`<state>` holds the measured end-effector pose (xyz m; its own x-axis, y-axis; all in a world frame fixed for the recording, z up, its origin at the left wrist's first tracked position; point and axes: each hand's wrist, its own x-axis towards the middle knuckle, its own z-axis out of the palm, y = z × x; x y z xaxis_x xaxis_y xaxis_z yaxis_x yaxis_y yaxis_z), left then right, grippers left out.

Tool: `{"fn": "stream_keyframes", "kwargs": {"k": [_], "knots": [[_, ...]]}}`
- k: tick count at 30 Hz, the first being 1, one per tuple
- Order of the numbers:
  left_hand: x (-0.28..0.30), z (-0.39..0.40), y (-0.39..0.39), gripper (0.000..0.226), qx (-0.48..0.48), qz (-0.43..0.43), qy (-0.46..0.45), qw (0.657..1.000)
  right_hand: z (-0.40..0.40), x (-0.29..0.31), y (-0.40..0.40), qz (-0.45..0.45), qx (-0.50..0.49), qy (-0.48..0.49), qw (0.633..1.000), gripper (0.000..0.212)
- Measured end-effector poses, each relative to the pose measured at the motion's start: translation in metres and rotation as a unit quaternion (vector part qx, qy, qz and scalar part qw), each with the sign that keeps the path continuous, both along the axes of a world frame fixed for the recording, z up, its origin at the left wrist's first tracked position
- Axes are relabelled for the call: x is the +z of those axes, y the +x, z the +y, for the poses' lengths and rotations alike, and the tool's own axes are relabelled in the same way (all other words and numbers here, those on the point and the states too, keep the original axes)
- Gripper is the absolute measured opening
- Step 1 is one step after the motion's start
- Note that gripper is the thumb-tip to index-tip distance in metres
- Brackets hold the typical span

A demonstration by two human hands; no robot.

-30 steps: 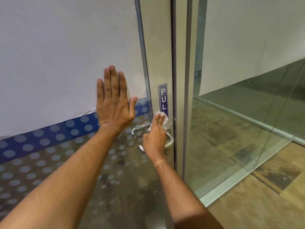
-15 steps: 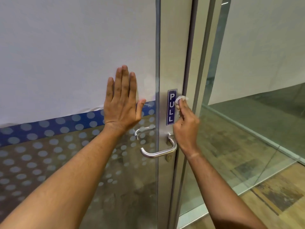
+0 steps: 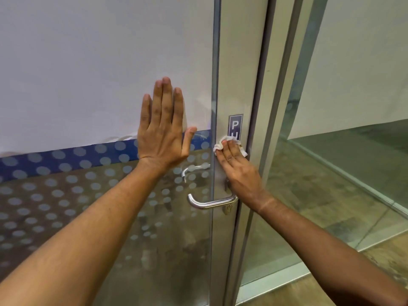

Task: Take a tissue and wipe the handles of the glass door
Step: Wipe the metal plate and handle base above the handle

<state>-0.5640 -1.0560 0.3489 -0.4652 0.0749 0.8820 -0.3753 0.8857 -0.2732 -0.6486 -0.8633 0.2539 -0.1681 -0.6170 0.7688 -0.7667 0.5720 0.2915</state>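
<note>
crumpled white tissue point(image 3: 220, 146) under right hand point(image 3: 239, 171), curved brushed-steel handle point(image 3: 209, 203) below

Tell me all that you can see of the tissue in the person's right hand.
The tissue is small, white and crumpled, looking like thin soft paper. The fingers of the right hand press it flat against the pale metal door frame, above the lever handle. It covers the lower part of the blue PULL sign. Only its edges show, on both sides of the fingers.
</note>
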Motion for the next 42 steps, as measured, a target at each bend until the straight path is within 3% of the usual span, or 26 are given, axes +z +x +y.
{"fn": "stream_keyframes", "kwargs": {"k": [3,12,16,19,21,23,25,27,33,37,42], "knots": [[0.000,0.000,0.001,0.082,0.002,0.003,-0.002,1.000,0.007,-0.006,-0.001,0.029,0.006,0.077,0.997,0.050],[-0.001,-0.001,-0.001,0.083,0.006,0.007,-0.003,1.000,0.032,-0.011,-0.015,0.073,0.074,0.243,0.965,0.045],[-0.002,-0.001,-0.002,0.083,0.011,0.010,-0.002,1.000,0.040,-0.011,-0.014,0.079,0.070,0.253,0.962,0.035],[-0.001,-0.001,-0.002,0.084,0.012,0.008,-0.001,1.000,0.037,-0.009,-0.005,0.040,0.086,0.200,0.975,0.026],[-0.001,-0.001,-0.002,0.084,0.015,0.006,-0.002,1.000,0.038,-0.001,0.001,-0.080,0.098,0.103,0.987,0.020],[-0.001,-0.001,-0.003,0.083,0.014,0.007,-0.004,1.000,0.043,0.013,0.004,-0.243,0.117,-0.072,0.960,0.023],[-0.002,-0.002,-0.004,0.083,0.014,0.010,-0.005,1.000,0.049,0.028,0.000,-0.329,0.139,-0.208,0.910,0.027],[-0.002,-0.002,-0.003,0.083,0.012,0.012,-0.004,1.000,0.050,0.040,-0.003,-0.333,0.135,-0.239,0.902,0.024],[-0.003,-0.002,-0.004,0.083,0.012,0.009,-0.006,1.000,0.037,0.054,-0.012,-0.302,0.072,-0.162,0.937,0.019],[-0.002,-0.003,-0.003,0.082,0.013,0.014,-0.006,1.000,0.024,0.068,-0.007,-0.221,0.068,-0.227,0.946,0.022],[-0.003,-0.004,-0.004,0.082,0.010,0.015,-0.010,1.000,0.015,0.076,-0.004,-0.155,0.074,-0.322,0.931,0.018]]}}
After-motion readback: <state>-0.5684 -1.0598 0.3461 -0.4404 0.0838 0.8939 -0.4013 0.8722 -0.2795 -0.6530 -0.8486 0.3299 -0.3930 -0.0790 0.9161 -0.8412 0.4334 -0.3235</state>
